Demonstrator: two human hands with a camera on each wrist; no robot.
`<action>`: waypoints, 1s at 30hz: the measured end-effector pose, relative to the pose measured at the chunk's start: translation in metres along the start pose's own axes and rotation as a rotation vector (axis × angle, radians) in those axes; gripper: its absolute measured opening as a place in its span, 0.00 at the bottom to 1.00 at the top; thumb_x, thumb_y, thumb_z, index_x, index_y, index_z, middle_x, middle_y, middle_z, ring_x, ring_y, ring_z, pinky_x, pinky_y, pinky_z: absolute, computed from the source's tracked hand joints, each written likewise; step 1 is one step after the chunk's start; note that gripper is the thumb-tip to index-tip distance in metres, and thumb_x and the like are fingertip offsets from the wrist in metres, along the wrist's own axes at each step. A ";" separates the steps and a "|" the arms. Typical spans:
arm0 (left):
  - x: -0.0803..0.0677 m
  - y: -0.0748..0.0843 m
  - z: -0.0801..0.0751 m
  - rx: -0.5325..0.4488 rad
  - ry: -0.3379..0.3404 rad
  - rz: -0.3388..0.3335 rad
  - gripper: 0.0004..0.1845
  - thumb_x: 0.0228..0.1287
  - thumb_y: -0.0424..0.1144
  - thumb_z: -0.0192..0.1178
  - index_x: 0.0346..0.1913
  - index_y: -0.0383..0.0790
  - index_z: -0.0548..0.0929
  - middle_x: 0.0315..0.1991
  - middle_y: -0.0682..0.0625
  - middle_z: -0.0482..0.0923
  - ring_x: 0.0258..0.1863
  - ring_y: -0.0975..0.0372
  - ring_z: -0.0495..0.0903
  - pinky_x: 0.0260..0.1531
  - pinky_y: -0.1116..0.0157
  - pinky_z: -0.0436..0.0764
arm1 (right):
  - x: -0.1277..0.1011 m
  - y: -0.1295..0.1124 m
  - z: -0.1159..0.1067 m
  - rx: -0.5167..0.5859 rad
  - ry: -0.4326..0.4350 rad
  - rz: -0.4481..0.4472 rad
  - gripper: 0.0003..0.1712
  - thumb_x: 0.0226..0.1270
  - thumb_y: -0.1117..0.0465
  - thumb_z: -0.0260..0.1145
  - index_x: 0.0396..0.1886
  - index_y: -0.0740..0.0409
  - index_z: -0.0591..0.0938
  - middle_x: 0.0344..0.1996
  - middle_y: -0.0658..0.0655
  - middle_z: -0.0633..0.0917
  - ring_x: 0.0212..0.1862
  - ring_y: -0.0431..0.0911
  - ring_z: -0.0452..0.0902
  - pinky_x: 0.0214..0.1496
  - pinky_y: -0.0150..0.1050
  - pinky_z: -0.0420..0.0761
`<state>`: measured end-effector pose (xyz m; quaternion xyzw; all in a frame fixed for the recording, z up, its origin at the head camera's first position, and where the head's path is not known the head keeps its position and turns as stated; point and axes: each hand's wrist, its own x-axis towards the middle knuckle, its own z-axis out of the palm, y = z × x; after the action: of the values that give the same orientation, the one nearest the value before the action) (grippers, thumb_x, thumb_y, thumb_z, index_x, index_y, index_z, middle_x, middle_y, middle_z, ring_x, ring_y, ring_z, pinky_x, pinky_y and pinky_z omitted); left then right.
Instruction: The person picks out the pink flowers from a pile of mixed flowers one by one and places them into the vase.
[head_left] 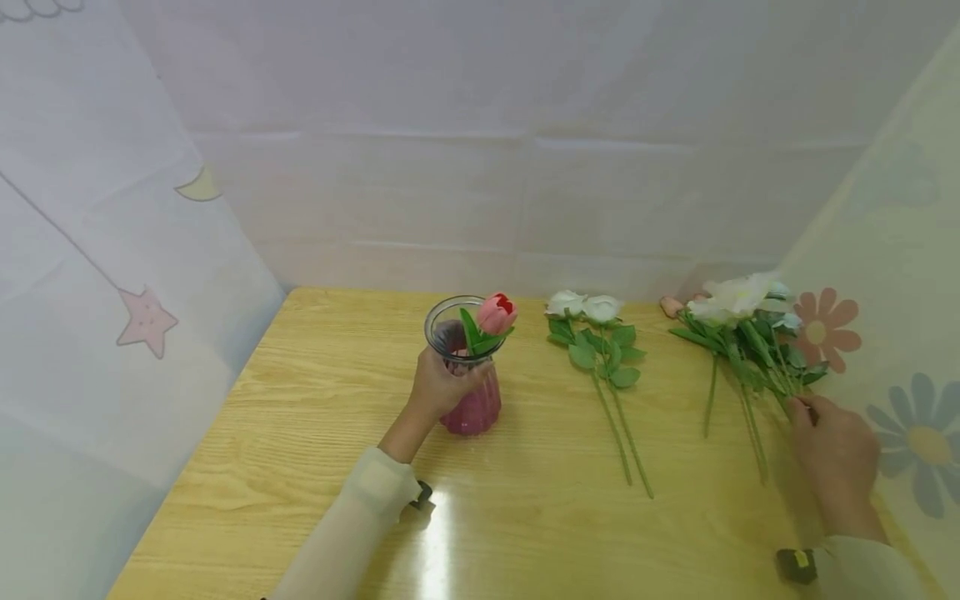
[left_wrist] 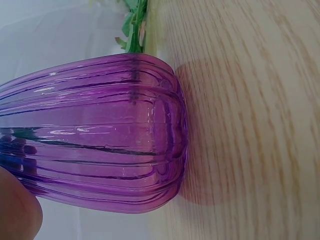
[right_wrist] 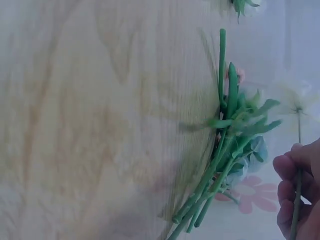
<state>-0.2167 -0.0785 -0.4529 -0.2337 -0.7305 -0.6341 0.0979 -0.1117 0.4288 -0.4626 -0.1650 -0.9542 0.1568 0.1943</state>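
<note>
My left hand (head_left: 444, 387) grips a ribbed, purple glass vase (left_wrist: 105, 135) just below its clear, flared rim. The vase stands upright on the table, and a pink tulip (head_left: 497, 315) with green leaves leans out of its mouth. On the right, my right hand (head_left: 836, 442) pinches the thin stem (right_wrist: 298, 195) of a large white flower (head_left: 738, 296). In the right wrist view that bloom is raised off the table, beside a pile of green stems (right_wrist: 215, 175). The fingers curl around the stem.
Two white roses (head_left: 602, 309) with leafy stems lie between the vase and the pile. A pink bud (head_left: 671, 307) and pale blue blooms (head_left: 787, 322) show in the pile. White cloth walls (head_left: 420, 192) surround the wooden table (head_left: 315, 383) at the back and sides.
</note>
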 end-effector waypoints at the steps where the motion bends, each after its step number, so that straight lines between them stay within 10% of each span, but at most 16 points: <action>1: 0.000 0.005 0.000 0.003 0.000 0.002 0.34 0.51 0.27 0.69 0.63 0.24 0.70 0.54 0.30 0.79 0.55 0.44 0.80 0.58 0.54 0.82 | 0.000 -0.001 0.000 -0.001 -0.022 0.012 0.21 0.79 0.56 0.54 0.52 0.71 0.81 0.42 0.77 0.83 0.40 0.74 0.76 0.39 0.66 0.74; 8: -0.004 0.034 -0.004 -0.001 -0.006 0.029 0.30 0.51 0.26 0.68 0.60 0.22 0.72 0.52 0.30 0.80 0.53 0.41 0.81 0.56 0.54 0.83 | -0.005 -0.010 0.006 0.027 -0.023 0.005 0.20 0.79 0.56 0.55 0.50 0.71 0.82 0.40 0.75 0.85 0.40 0.74 0.78 0.39 0.65 0.74; 30: -0.004 0.027 -0.003 -0.007 -0.002 0.021 0.31 0.52 0.26 0.69 0.61 0.24 0.71 0.53 0.30 0.80 0.54 0.41 0.81 0.58 0.50 0.82 | -0.016 -0.072 0.019 0.132 -0.111 0.003 0.28 0.81 0.50 0.51 0.56 0.71 0.81 0.34 0.68 0.86 0.23 0.50 0.76 0.21 0.40 0.71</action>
<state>-0.2009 -0.0795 -0.4300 -0.2421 -0.7260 -0.6354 0.1031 -0.1239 0.3536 -0.4579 -0.1442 -0.9508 0.2287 0.1515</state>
